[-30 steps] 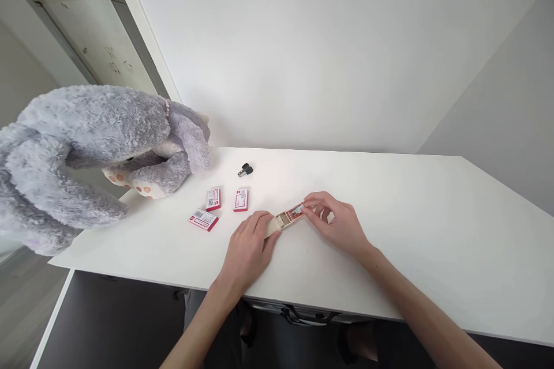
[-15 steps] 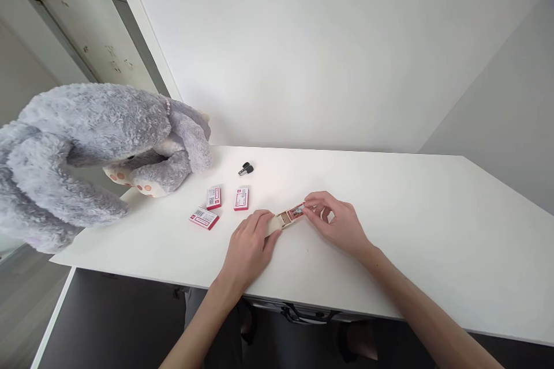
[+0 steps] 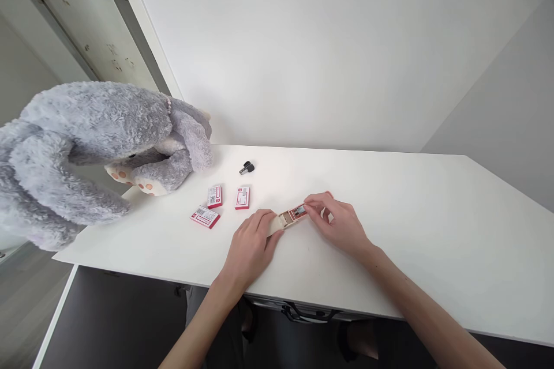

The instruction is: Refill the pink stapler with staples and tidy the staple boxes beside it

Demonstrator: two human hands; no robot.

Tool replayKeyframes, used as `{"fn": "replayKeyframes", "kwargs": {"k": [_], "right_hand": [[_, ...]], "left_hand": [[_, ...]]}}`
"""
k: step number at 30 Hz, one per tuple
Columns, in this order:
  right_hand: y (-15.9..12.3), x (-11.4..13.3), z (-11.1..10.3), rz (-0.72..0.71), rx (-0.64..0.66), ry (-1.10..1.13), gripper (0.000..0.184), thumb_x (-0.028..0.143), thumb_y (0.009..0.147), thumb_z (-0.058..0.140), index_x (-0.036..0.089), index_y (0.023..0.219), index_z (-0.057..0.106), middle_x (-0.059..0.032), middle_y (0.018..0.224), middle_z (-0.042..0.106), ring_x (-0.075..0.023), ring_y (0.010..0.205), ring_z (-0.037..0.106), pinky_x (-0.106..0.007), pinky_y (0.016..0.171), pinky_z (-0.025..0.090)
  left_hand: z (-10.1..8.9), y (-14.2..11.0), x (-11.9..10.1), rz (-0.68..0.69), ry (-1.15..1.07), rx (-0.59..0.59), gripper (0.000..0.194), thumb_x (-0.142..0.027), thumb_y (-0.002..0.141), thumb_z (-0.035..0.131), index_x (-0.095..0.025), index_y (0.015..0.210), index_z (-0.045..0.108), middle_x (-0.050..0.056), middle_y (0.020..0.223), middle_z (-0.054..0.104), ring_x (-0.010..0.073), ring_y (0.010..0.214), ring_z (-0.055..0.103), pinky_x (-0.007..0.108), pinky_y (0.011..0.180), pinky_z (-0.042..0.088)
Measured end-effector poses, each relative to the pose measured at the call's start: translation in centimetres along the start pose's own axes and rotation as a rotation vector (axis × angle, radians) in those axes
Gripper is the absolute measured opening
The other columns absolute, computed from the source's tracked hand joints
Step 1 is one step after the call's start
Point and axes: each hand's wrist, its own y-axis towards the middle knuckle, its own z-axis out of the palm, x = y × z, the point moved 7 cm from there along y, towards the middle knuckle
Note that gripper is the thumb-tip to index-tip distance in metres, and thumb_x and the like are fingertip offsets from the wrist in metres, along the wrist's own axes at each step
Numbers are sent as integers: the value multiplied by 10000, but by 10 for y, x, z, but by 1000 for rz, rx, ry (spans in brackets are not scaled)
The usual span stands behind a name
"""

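Observation:
A small beige stapler [image 3: 286, 218] lies on the white table [image 3: 411, 230] between my hands, with a red strip showing along its opened top. My left hand [image 3: 252, 247] rests on its near end, fingers curled over it. My right hand [image 3: 336, 222] pinches something small and grey at the stapler's far end; I cannot make out what it is. Three small red-and-white boxes [image 3: 214, 196] [image 3: 243, 197] [image 3: 205, 217] lie to the left of my hands.
A large grey plush toy [image 3: 95, 144] hangs over the table's left end. A small black object [image 3: 246, 168] lies near the back wall. The table's front edge runs just below my wrists. A pale cabinet [image 3: 90, 34] stands at the far left.
The view has shifted slightly. My right hand's fingers have closed in a little on the stapler's far end; both hands stay in place.

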Motion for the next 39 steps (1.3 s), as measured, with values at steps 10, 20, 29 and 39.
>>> {"fn": "replayKeyframes", "kwargs": {"k": [10,20,29,39], "right_hand": [[1,1,-6,17,-61,67,129,386,1002,589,289,1034,667,-12,966,766,-174,735,666,-308,576,519],[0,0,-5,41,-51,55,123,360,998,588,278,1009,679,-16,937,748,-178,753,653,-308,603,515],[1,-23,-32,288,-340,-8,234,459,988,544,253,1046,639,-72,1177,668,-212,949,657,-328,685,516],[-6,-58,-11,705,-101,402,533,678,922,564,259,1239,652,-50,965,711,-241,903,638,-383,826,505]], "left_hand": [[0,0,1,2,-1,-11,270,-328,1023,537,-213,1268,541,99,1263,675,269,1079,688,421,861,591],[1,0,0,2,-2,8,269,-343,1027,536,-215,1264,547,100,1273,671,264,1052,689,419,853,583],[2,0,2,-18,-20,30,260,-366,1037,527,-215,1248,554,94,1272,666,271,1088,668,438,891,570],[4,1,4,-43,-57,56,250,-353,1034,525,-218,1243,547,93,1272,661,282,1117,658,459,920,567]]}}
